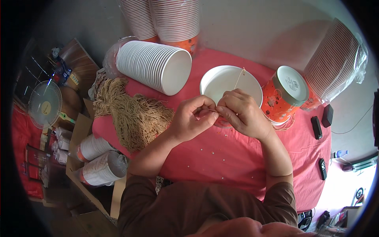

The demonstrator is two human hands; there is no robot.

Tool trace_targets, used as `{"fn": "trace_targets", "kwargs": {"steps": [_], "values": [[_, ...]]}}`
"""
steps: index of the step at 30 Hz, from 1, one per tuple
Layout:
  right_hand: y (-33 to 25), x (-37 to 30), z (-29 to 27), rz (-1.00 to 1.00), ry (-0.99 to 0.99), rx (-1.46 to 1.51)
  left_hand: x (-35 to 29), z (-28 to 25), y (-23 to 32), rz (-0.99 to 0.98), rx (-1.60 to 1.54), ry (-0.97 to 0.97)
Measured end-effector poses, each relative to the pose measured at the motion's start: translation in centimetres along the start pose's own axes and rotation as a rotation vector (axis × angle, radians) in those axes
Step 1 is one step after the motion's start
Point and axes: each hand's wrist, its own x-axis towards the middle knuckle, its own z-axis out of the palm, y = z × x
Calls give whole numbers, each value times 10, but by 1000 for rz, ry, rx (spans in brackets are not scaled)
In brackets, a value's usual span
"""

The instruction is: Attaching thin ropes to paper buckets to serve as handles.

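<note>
A paper bucket (210, 81), white inside and orange outside, stands upright on the table in front of me. A thin tan cord (238, 80) hangs from its far rim and runs toward my hands. At the near rim my left hand (196, 119) and my right hand (245, 115) meet, fingertips pinched together on the cord's end. My fingers hide most of that end and the near rim. Left of the bucket lies a thick bundle of tan cords (136, 116). To the right, an upside-down orange bucket (278, 100) has loose cords around its lower edge.
A nested stack of white buckets (148, 65) lies behind the cord bundle. More wrapped stacks (175, 19) stand at the back, another (333, 65) at right. Small black devices (316, 127) rest along the right table edge. A cardboard box (81, 173) holds buckets at left.
</note>
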Motion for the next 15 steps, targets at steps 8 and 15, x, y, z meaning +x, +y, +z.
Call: {"fn": "trace_targets", "kwargs": {"steps": [8, 15], "values": [[-1, -1, 0, 32, -1, 30, -1, -1, 6, 27, 42, -6], [1, -4, 0, 137, -31, 134, 2, 2, 8, 121, 192, 10]]}}
